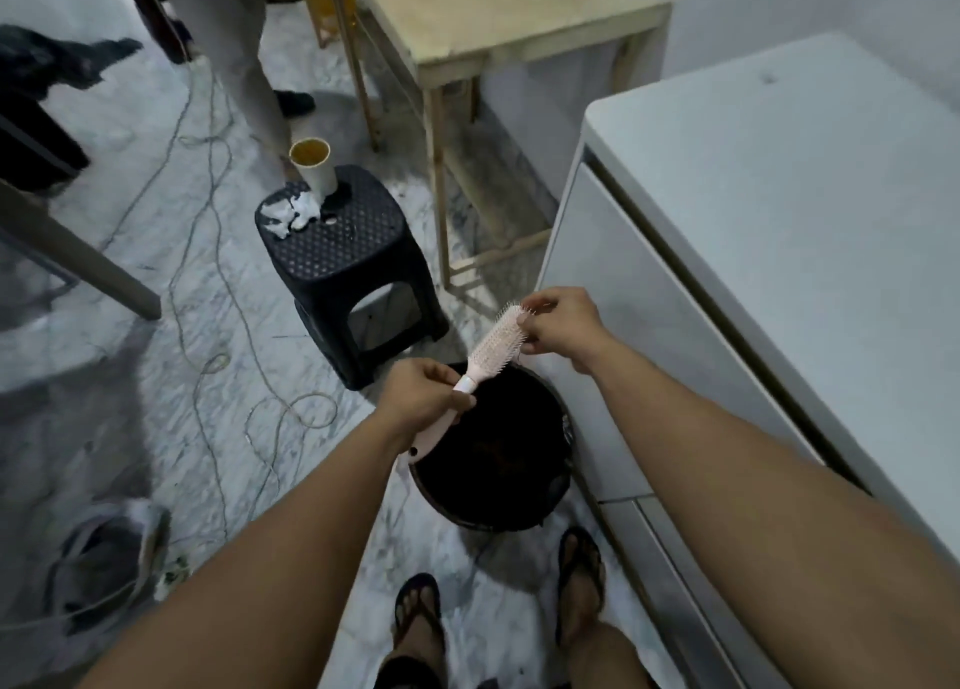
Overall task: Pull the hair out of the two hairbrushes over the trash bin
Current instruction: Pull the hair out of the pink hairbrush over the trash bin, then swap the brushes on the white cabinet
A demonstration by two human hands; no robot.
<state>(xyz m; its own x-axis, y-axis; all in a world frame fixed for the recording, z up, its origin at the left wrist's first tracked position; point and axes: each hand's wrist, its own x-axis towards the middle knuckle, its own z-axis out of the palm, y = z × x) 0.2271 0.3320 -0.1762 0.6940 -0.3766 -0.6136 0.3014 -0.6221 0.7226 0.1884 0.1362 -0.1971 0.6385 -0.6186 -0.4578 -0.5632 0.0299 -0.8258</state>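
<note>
A pale pink hairbrush [493, 348] with white bristles is held slanted above the round black trash bin [540, 501] on the floor. My left hand [421, 402] grips the brush's handle, whose end pokes out below the palm. My right hand [561, 327] is at the far end of the brush head, its fingertips pinching at the bristles; any hair there is too fine to see. Only one brush is in view.
A black plastic stool [353, 262] with a paper cup [314, 171] and crumpled tissue stands just beyond the bin. A white cabinet [779, 252] fills the right side, a wooden table [467, 28] the back. Cables lie across the marble floor at left. Another person's legs stand behind the stool.
</note>
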